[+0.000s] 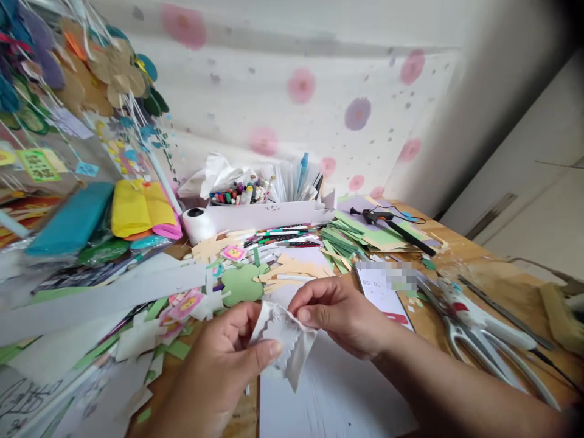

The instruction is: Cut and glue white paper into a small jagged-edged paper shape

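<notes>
Right now, in the head view, your left hand [223,365] pinches the lower edge of the small white scallop-edged paper cutout [283,340] between thumb and fingers, while your right hand [340,316] nips its top corner, holding it just above the large white sheet [328,389] on the cluttered wooden table [460,249]. The paper looks thin and creased, so pulling your hands apart or twisting could tear the scallops. If either pinch slips, it could drop among the loose white and green paper scraps [137,340] and be hard to spot, and the white-handled scissors [474,331] lie near your right forearm.
</notes>
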The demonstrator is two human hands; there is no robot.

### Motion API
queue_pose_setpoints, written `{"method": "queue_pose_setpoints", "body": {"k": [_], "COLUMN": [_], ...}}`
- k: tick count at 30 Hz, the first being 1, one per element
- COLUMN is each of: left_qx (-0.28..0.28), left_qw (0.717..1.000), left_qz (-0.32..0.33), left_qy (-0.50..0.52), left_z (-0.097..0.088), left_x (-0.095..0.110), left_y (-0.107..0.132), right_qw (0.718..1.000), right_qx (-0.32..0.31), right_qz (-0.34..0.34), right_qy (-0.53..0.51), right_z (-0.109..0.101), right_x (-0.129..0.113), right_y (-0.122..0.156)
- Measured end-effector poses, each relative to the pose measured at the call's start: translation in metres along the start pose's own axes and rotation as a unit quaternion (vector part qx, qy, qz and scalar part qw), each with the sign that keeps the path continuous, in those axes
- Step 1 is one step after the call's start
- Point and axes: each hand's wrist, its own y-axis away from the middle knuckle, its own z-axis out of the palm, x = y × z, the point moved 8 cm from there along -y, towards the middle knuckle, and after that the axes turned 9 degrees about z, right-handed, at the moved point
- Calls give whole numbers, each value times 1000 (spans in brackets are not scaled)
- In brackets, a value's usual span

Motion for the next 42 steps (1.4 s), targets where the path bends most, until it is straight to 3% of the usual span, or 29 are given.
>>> {"method": "queue_pose_setpoints", "body": {"k": [5, 9, 15, 20, 28, 33, 42], "left_qx": [39, 37, -18, -29, -32, -38, -44], "left_qw": [998, 995, 998, 998, 999, 998, 997], "left_qz": [-21, -21, -21, -28, -42, -49, -55], "left_qy": [-36, -87, -53, -42, -7, 24, -25], "left_z": [-2, -4, 3, 5, 10, 14, 13], "left_x": [-4, -3, -5, -7, -7, -10, -10], "left_y": [-1, 0, 0, 1, 8, 7, 10], "right_qw": [998, 997, 1000, 992, 923, 890, 837], "right_qx": [24, 29, 5, -22, -26, -32, -64], "right_qz": [35, 59, -11, -87, -222, -237, -252], "right_qy": [-47, -36, -7, 88, 314, 389, 481], "right_z": [-12, -13, -8, -4, 10, 16, 28], "right_x": [15, 17, 7, -6, -31, -35, -37], "right_y": [2, 3, 7, 13, 30, 33, 39]}}
